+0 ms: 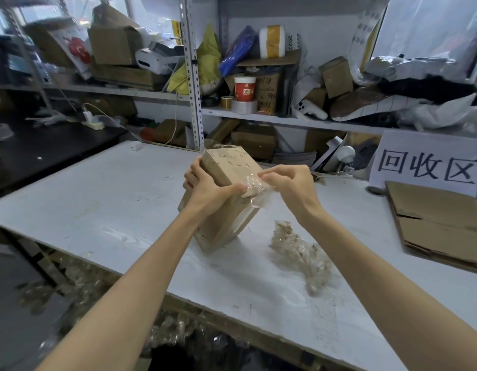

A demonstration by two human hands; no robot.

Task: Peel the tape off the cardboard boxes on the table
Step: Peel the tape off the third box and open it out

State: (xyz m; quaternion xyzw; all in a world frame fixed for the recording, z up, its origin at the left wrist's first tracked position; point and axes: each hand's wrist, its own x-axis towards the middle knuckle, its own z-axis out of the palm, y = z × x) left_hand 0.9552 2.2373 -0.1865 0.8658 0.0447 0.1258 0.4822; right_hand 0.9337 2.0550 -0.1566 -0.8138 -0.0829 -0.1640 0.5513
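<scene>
Cardboard box (226, 167) in left hand (208, 189); clear tape (252, 184) at fingertips of right hand (288, 183)

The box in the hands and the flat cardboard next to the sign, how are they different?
The held box is folded up and stands tilted; the flattened cardboard lies flat on the table. The left hand grips the held box while the right hand pinches its clear tape; nothing touches the flattened cardboard. Both are brown cardboard.

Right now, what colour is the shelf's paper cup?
Paper cup: red with white rim, head view.
</scene>
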